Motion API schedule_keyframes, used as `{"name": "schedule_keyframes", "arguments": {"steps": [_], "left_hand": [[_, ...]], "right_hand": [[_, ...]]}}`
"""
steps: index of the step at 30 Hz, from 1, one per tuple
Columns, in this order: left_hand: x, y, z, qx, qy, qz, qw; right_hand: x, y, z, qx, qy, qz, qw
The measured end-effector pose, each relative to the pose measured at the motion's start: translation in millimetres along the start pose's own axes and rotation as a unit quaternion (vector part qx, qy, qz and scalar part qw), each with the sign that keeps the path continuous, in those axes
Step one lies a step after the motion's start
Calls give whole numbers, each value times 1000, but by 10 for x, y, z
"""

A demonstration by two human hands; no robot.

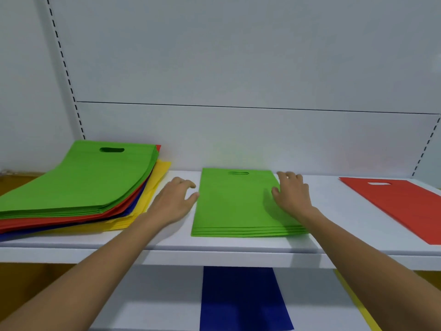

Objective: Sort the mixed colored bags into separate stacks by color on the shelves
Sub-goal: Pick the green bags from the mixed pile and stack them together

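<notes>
Stack [233, 204], green: left hand [173, 201] beside, right hand [292, 194] atop.

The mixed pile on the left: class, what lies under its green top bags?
Beneath the green bags, edges of red bags, then blue bags, then yellow bags stick out. How many lie in each layer, and whether other colours sit deeper, is covered.
</notes>
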State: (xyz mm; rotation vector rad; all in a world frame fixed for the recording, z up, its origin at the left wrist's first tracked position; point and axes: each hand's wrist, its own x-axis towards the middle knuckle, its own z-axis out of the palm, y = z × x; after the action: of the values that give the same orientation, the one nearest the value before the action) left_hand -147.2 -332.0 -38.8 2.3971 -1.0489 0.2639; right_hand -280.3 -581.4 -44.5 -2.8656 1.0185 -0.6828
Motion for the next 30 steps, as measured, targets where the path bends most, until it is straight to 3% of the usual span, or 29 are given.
{"name": "schedule_keyframes", "arguments": {"steps": [4, 10, 17, 23, 26, 30], "left_hand": [[-26, -309, -423, 29, 57, 24, 998], [-206, -1073, -1139, 72, 133, 9, 988], [-459, -2202, -1710, 109, 102, -77, 986], [-483, -2871, -1735, 102, 73, -148, 981], [-441, -3069, -1694, 60, 41, -173, 982], [-359, -3187, -1712, 32, 54, -148, 987]], "right_hand": [[78, -405, -202, 8, 75, -55, 996], [115, -1377, -281, 23, 82, -130, 988], [62, -2532, -106, 48, 50, -161, 984], [21, -3203, 133, 89, -91, -107, 986], [0, -3341, 249, 137, -112, -65, 982], [90, -3412, 360, 169, -104, -17, 980]]}}
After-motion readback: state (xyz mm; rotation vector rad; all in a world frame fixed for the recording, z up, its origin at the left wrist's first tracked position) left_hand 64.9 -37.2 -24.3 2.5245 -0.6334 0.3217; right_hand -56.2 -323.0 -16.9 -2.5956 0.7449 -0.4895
